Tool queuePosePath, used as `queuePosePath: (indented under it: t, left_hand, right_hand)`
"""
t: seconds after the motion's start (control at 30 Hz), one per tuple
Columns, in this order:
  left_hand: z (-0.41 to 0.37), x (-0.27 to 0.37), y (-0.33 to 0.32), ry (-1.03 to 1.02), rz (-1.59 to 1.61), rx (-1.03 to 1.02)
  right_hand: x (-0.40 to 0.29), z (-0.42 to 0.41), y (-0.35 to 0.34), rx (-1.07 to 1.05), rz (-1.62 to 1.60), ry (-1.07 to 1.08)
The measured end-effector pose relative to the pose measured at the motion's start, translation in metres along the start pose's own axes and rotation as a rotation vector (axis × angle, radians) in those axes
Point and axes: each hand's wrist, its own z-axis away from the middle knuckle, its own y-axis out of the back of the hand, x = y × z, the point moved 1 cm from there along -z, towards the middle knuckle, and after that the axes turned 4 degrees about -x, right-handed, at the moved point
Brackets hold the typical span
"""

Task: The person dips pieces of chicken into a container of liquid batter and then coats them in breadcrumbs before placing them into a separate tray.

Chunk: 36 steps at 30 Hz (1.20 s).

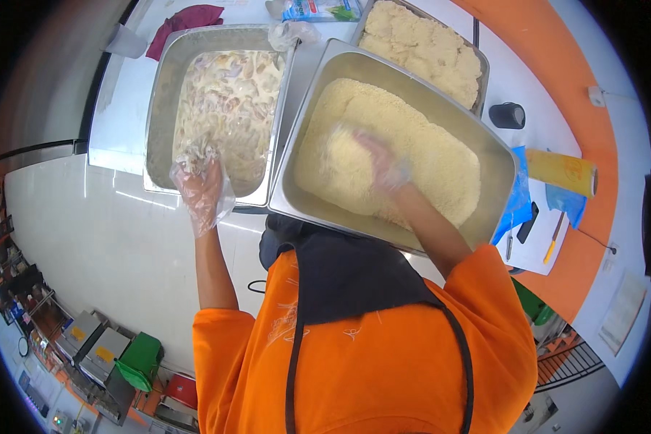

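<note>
My left hand [199, 176], in a clear plastic glove, holds a clump of batter-coated pieces at the near left corner of a steel pan [157, 108]. That pan contains pale, wet batter with many coated pieces [233, 97], perhaps meat. My right hand [382, 163], also gloved and blurred by motion, is over the pale yellow breading crumbs [439, 157] in a second, larger steel pan [496, 184]. A mound of crumbs lies just left of its fingers. Whether those fingers grip anything is not visible.
Behind the crumb pan is a tray of breaded pieces [423, 51]. A maroon cloth [187, 24], a plastic cup [126, 42] and a crumpled plastic bag [293, 33] lie beyond the batter pan. At right are a black cup [507, 115], a yellow roll [561, 172], blue plastic [515, 195] and a yellow-handled tool [550, 250].
</note>
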Motion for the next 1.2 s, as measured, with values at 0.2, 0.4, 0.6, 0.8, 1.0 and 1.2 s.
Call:
queuePosePath:
  t: [0.2, 0.4, 0.6, 0.8, 1.0, 1.2]
  left_hand:
    - [-0.01, 0.014, 0.004, 0.06, -0.041, -0.159]
    - [-0.009, 0.012, 0.0, 0.046, 0.004, -0.06]
    - [-0.013, 0.01, -0.004, 0.003, -0.043, -0.073]
    - [-0.01, 0.006, -0.001, -0.031, -0.02, -0.07]
    - [-0.006, 0.012, 0.004, -0.013, -0.016, -0.071]
    - [-0.007, 0.009, 0.003, -0.126, -0.125, -0.036]
  right_hand:
    - [-0.015, -0.039, 0.036, 0.184, 1.492, 0.705]
    - [-0.012, -0.038, 0.006, 0.067, 1.811, 0.693]
    - [-0.018, -0.065, 0.015, -0.074, 0.993, 0.605]
    - [-0.082, -0.087, 0.057, -0.311, 1.711, 0.297]
    - [-0.088, -0.059, 0.048, -0.53, 1.804, -0.052]
    - [-0.053, -0.03, 0.054, -0.43, 1.677, 0.046]
